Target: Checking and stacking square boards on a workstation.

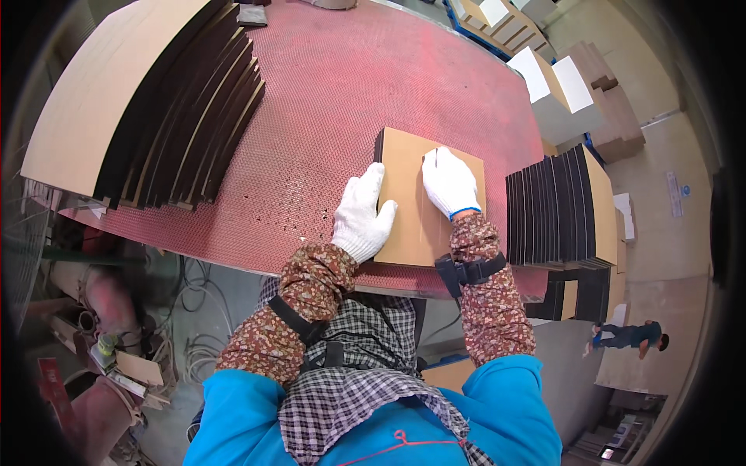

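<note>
A tan rectangular board (413,225) with a dark edge lies flat near the front of the red mesh-topped table (311,93). My left hand (364,213), in a white knit glove, rests along the board's left edge. Its fingers point away from me and the thumb is spread over the top. Closed fingers of my right hand (451,182), also gloved, press on the board's upper right part. Whatever they may hold is hidden. To the right of the board stands a stack of dark-edged boards (552,210).
A taller leaning stack of boards (124,93) fills the table's far left. A small grey block (252,15) sits behind it. Stacked white and brown pieces (575,101) stand beyond the right edge. Cables (206,311) and machinery (101,299) lie lower left. Another person (633,335) is at far right.
</note>
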Tool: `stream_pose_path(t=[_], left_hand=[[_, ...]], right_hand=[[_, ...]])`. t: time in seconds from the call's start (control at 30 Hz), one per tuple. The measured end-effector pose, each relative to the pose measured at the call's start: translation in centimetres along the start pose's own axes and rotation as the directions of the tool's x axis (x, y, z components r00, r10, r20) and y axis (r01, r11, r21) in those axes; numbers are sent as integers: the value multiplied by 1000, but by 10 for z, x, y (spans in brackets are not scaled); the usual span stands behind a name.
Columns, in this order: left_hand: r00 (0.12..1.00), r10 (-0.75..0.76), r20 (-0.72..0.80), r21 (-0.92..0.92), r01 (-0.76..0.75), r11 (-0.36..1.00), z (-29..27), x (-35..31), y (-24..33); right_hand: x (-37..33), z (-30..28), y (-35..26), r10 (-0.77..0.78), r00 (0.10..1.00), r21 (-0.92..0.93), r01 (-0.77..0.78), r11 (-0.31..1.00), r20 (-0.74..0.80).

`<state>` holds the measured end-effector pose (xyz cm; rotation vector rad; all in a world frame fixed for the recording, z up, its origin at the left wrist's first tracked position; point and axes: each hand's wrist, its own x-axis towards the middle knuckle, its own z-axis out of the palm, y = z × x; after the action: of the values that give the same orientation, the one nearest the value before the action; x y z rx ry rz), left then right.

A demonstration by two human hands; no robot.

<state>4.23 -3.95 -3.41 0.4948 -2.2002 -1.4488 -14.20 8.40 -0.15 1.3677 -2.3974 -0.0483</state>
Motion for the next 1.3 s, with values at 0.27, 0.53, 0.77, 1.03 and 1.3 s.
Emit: stream_pose_path(t=[0.27, 0.53, 0.77, 1.03, 1.3], left_hand=[[1000, -26, 14, 31, 26, 999, 3, 1, 6], [990, 123, -71, 156, -111, 981, -2, -2, 1], [994, -109, 24, 380, 92, 920, -14, -40, 27], [956, -292, 27, 143, 285, 948, -21, -55, 21], [988, -118, -102, -247, 90, 965, -43, -54, 53]], right_hand=[[-77, -66, -51, 253, 926, 138, -300, 944, 280], [-154, -118, -74, 352, 893, 233, -419, 878, 280], [-186, -81, -14, 575, 818, 208, -563, 800, 4], [-189, -94, -38, 684, 706, 266, -705, 657, 183], [-191, -118, -57, 720, 507, 764, -644, -51, 475]])
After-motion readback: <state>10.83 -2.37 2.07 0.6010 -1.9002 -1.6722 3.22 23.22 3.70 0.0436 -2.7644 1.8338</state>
